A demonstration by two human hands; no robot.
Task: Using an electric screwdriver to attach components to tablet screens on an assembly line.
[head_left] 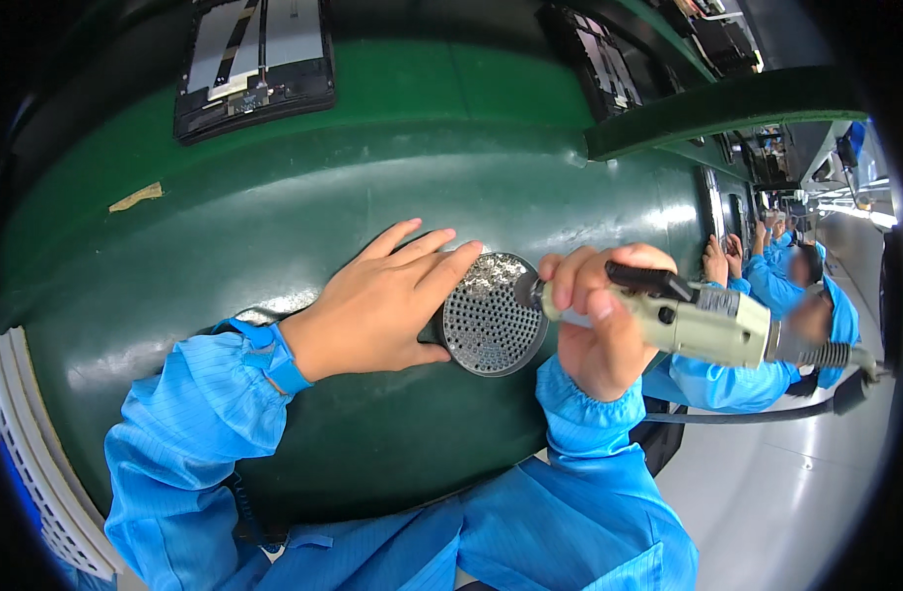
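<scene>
My left hand (pixel 382 305) lies flat on the green belt, fingers together, resting against the left rim of a round perforated screw tray (pixel 491 320). Small silver screws fill the tray's upper part. My right hand (pixel 594 320) grips a pale grey electric screwdriver (pixel 702 320), held sideways with its tip over the tray's upper right edge. A cable runs from the tool's rear to the right. Both arms wear blue sleeves.
The green conveyor belt (pixel 303 197) carries a black device panel (pixel 254 64) at the far left and another (pixel 599 59) further right. A scrap of tape (pixel 136 197) sticks to the belt. A person in blue (pixel 776 295) works at my right.
</scene>
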